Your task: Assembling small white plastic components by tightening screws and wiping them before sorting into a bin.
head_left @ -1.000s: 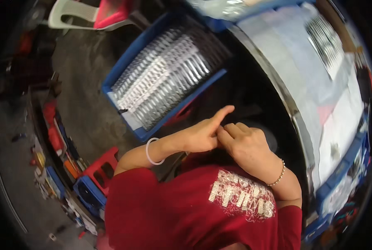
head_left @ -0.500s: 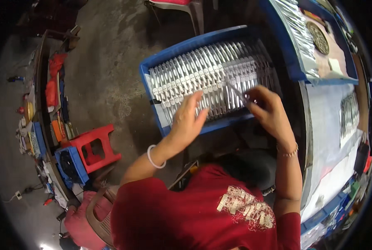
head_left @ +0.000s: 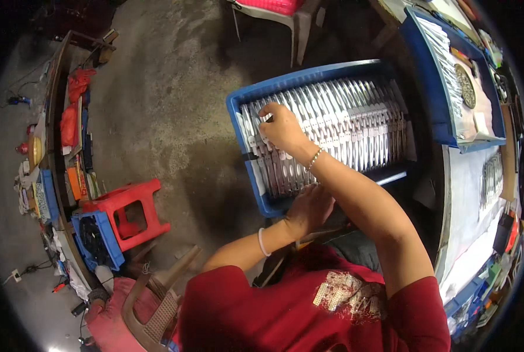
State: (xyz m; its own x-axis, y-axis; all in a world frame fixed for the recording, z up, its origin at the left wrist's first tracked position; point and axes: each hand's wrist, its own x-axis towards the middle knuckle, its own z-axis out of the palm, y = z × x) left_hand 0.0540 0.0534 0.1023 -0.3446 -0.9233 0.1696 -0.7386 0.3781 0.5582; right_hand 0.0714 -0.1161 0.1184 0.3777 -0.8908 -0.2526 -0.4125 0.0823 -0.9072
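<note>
A blue plastic crate (head_left: 238,117) holds long rows of slim, shiny metal pieces (head_left: 356,94), packed side by side with flat pale ends overlapping along the middle. My right hand (head_left: 282,128), with a beaded bracelet at its wrist, reaches across to the crate's left end. Its fingers curl down over the first pieces there, and whatever lies between the fingertips is hidden. Under my right forearm, my left hand (head_left: 310,210) is at the crate's near edge, a white bangle on its wrist. The forearm and the hand's own back hide most of its fingers.
On the right stands a pale-covered table (head_left: 467,182) bearing a blue tray (head_left: 444,129) with more metal pieces and a round dish (head_left: 465,85). A red stool (head_left: 142,214) and a small blue bin (head_left: 112,246) are at left. A chair (head_left: 297,26) stands beyond the crate.
My right hand has swung left across the crate, and the slim piece it held no longer shows. My left hand has drawn back toward the near edge. The whole view has shifted.
</note>
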